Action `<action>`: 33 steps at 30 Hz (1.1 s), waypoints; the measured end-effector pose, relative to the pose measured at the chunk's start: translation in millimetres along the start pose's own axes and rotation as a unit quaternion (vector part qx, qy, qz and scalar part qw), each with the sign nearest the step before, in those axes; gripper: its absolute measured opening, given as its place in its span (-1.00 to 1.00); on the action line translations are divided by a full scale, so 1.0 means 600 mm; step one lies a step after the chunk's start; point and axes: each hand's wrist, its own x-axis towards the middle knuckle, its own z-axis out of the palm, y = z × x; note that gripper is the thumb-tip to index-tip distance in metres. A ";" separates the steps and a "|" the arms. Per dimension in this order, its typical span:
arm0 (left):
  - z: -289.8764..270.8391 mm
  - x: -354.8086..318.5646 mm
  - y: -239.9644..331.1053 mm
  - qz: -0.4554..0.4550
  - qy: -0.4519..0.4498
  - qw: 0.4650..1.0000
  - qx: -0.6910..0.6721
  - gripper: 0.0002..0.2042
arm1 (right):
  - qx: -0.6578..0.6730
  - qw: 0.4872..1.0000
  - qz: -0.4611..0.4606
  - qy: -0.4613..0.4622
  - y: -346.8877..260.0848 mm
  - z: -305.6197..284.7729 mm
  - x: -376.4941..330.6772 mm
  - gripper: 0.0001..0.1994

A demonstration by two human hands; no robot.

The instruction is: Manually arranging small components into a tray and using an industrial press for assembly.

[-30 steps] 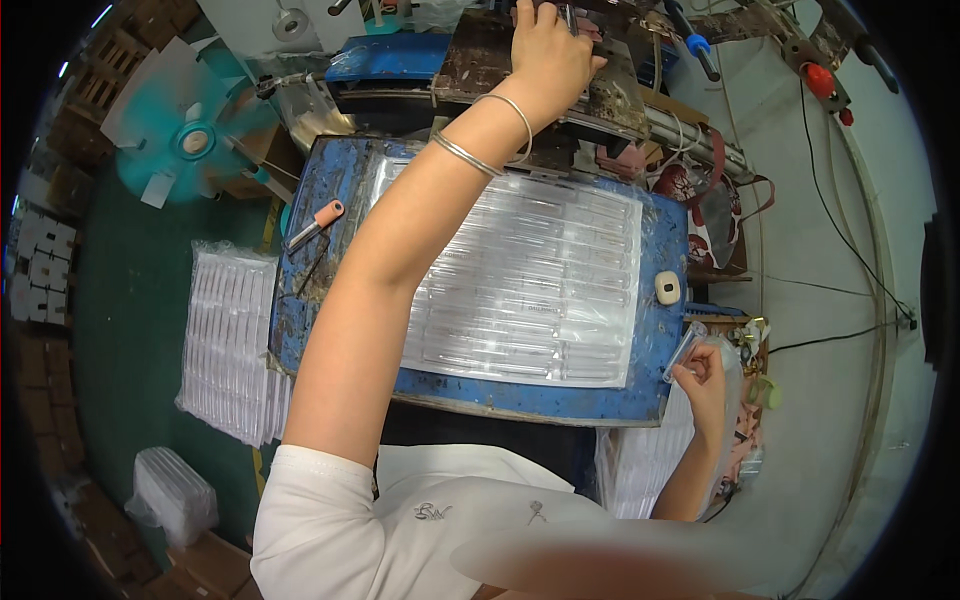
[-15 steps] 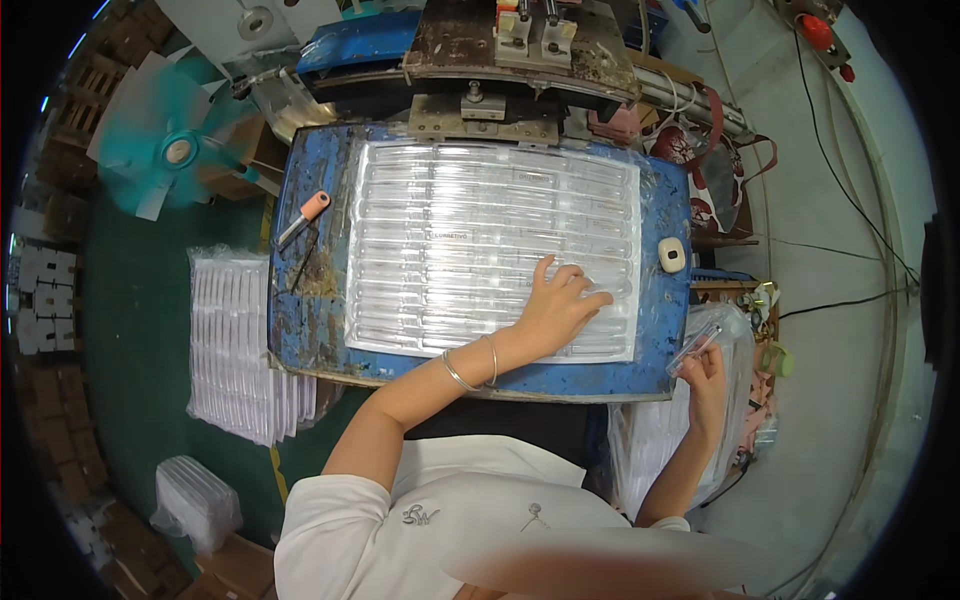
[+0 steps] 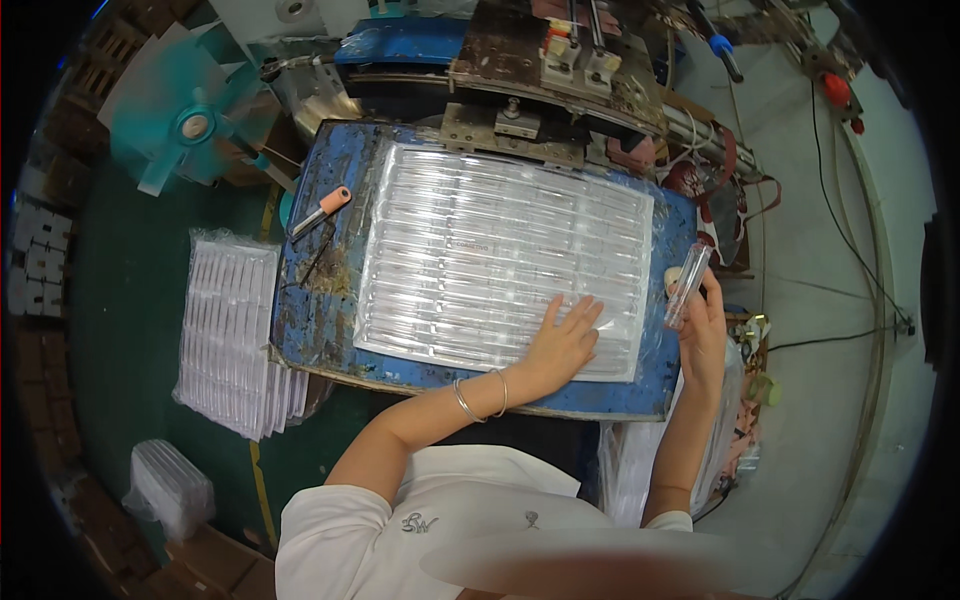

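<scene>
1. The left hand (image 3: 562,342) is lying open, palm down with fingers spread, on the near right part of the clear plastic blister sheet (image 3: 500,255); two bangles (image 3: 480,396) are circling that wrist.
2. The right hand (image 3: 703,335) is closing around a small clear plastic piece (image 3: 687,285), holding it upright just off the right edge of the sheet.
3. The blister sheet is lying flat on the blue bench (image 3: 310,320), its moulded ribs running left to right and covering most of the top; the bench paint is showing chips and rust at the left.
4. An orange-handled cutter (image 3: 322,210) is resting on the bench's bare left strip, apart from the sheet.
5. A stack of similar clear sheets (image 3: 225,335) is sitting left of the bench over the green floor (image 3: 120,300).
6. Beyond the bench, a dark metal machine (image 3: 540,70) is standing, with a teal fan (image 3: 185,125) to its left and cables trailing across the pale floor at the right.
</scene>
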 end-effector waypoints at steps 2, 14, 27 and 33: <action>0.004 -0.001 -0.004 -0.002 -0.013 1.000 0.016 -0.72 | -0.027 0.999 -0.021 -0.018 -0.005 0.010 0.025 -0.50; 0.001 0.006 -0.026 -0.008 0.039 0.981 -0.192 -0.72 | -0.119 0.985 -0.122 0.003 -0.097 0.151 0.187 -0.53; -0.017 0.017 -0.053 -0.156 0.117 0.919 -0.343 -0.73 | -0.265 0.938 -0.208 0.089 -0.127 0.289 0.393 -0.54; -0.015 0.014 -0.054 -0.155 0.067 0.910 -0.378 -0.73 | -0.248 0.935 -0.254 0.019 -0.112 0.286 0.424 -0.52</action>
